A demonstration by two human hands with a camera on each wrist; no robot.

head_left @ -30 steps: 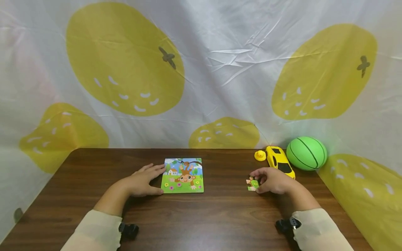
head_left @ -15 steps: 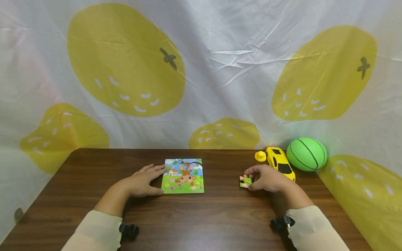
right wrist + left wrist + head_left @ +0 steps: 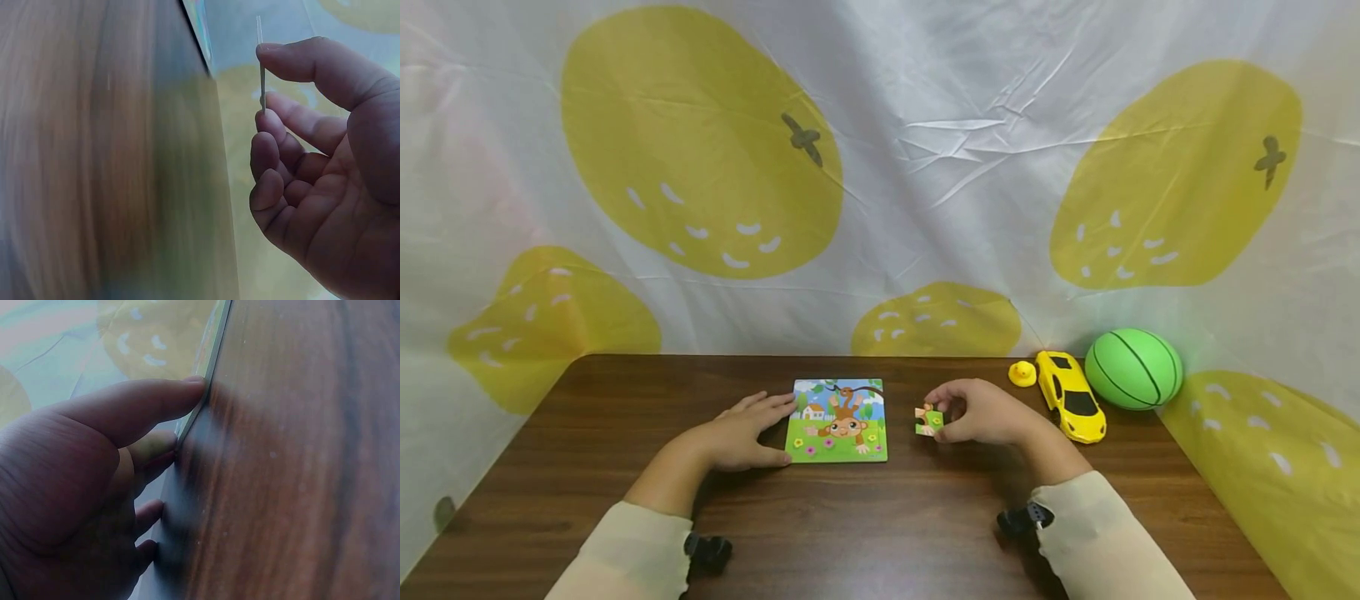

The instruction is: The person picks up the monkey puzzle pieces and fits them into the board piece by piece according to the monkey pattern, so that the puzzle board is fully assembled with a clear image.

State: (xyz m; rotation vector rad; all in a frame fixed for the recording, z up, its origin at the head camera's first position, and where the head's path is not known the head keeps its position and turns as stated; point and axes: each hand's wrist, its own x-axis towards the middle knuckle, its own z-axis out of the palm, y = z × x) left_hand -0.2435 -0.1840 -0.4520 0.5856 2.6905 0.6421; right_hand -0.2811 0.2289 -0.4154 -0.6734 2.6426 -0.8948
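Observation:
On the table lies a square jigsaw puzzle (image 3: 835, 425) showing an upside-down monkey, a house and flowers. My left hand (image 3: 741, 433) rests at its left side, fingers spread, the thumb near the lower left corner. In the left wrist view, the thumb and index fingertip of that left hand (image 3: 69, 462) meet the puzzle's thin edge. To the right of the puzzle, my right hand (image 3: 985, 412) pinches a small puzzle piece (image 3: 928, 421) with green and brown print. The right wrist view has the puzzle piece (image 3: 262, 84) edge-on between thumb and fingers, above the tabletop.
At the back right of the brown wooden table (image 3: 865, 533) stand a small yellow rubber duck (image 3: 1022, 374), a yellow toy car (image 3: 1071, 396) and a green ball (image 3: 1132, 368). Behind the table hangs a white curtain (image 3: 925, 167) with yellow fruit prints.
My right hand has carried the puzzle piece leftward, from near the toy car to close beside the puzzle. The left hand and the puzzle have stayed in place.

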